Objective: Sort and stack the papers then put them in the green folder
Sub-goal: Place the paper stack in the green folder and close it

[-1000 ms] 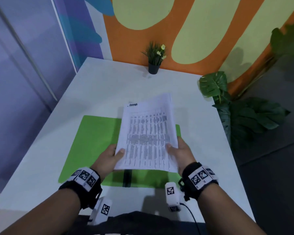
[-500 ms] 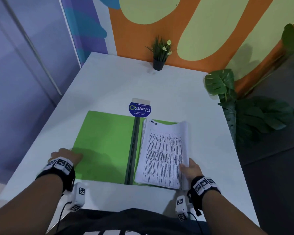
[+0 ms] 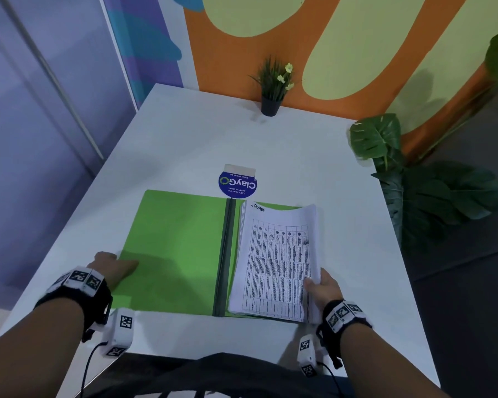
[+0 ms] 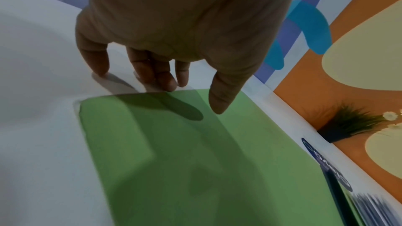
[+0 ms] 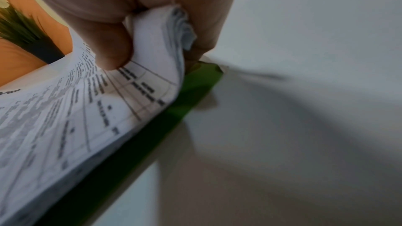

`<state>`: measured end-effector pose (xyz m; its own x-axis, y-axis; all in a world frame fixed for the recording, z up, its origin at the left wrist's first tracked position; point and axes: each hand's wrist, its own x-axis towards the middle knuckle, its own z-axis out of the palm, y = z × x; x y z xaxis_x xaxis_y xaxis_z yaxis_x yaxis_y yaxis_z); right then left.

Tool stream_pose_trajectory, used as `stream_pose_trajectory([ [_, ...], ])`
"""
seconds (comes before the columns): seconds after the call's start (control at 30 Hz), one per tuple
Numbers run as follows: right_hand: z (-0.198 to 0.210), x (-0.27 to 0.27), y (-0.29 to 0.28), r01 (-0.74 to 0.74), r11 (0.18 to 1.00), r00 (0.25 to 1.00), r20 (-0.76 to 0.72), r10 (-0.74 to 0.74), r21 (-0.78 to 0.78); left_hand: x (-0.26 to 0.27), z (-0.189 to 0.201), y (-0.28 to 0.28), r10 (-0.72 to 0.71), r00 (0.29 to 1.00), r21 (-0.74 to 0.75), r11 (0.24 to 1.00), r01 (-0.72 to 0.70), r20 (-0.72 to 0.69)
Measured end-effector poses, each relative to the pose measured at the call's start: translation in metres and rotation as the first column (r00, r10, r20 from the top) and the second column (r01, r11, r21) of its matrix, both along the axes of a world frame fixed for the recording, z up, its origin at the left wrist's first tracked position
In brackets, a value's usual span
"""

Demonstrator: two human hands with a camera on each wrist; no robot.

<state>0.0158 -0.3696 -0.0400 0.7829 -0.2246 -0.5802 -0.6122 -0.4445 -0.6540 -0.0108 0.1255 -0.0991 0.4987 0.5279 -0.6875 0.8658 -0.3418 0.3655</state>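
Observation:
The green folder [image 3: 179, 248] lies open on the white table [image 3: 348, 214], its dark spine [image 3: 226, 254] running away from me. The stack of printed papers [image 3: 276, 262] rests on the folder's right half. My right hand [image 3: 314, 282] pinches the stack's lower right edge, thumb on top and fingers under, and curls that edge up off the green cover [image 5: 195, 88]. In the right wrist view, the right hand [image 5: 156, 54] grips the paper stack [image 5: 65, 118]. My left hand [image 3: 115, 264] sits at the folder's left edge. Its fingertips [image 4: 167, 85] touch the table beside the folder flap [image 4: 195, 161], with the thumb over the flap.
A round blue ClayGo sticker [image 3: 237, 183] lies just beyond the folder's spine. A small potted plant [image 3: 272, 90] stands at the table's far edge against the orange wall. A large leafy plant [image 3: 420, 196] stands off the table's right side.
A second ago both hands held the stack up over the folder. It now lies on the right half. My left hand let go and moved to the folder's left edge.

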Motion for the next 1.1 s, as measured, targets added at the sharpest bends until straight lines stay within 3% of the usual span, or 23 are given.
stream_pose_trajectory([
  [0.07,-0.003,0.0,-0.002,-0.018,1.0,1.0,0.007,0.018,-0.009,-0.005,-0.005,0.007,0.01,0.999,-0.074,0.997,-0.007,0.035],
  [0.13,0.001,-0.001,-0.001,-0.007,1.0,1.0,0.006,0.007,-0.002,-0.009,0.016,0.002,0.009,0.996,-0.182,0.983,0.006,0.084],
  [0.3,0.018,-0.001,0.002,-0.042,0.999,0.999,0.031,0.042,0.004,-0.017,0.131,-0.051,0.093,0.949,-0.355,0.934,0.022,0.301],
  [0.43,0.031,0.014,-0.002,-0.037,0.991,0.997,0.072,0.028,0.126,-0.013,0.181,-0.084,0.081,0.877,-0.469,0.866,0.174,0.474],
  [0.57,0.051,0.03,0.001,-0.044,0.983,0.977,0.212,0.006,0.176,-0.005,0.223,-0.128,-0.129,0.823,-0.421,0.81,0.409,0.553],
  [0.73,0.067,0.025,0.014,-0.143,0.985,0.942,0.317,0.106,0.096,0.005,0.244,-0.177,-0.32,0.757,-0.336,0.75,0.569,0.569],
  [1.1,0.052,0.016,0.016,-0.148,0.988,0.934,0.335,0.123,0.05,0.021,0.231,-0.224,-0.375,0.727,-0.327,0.709,0.624,0.575],
])
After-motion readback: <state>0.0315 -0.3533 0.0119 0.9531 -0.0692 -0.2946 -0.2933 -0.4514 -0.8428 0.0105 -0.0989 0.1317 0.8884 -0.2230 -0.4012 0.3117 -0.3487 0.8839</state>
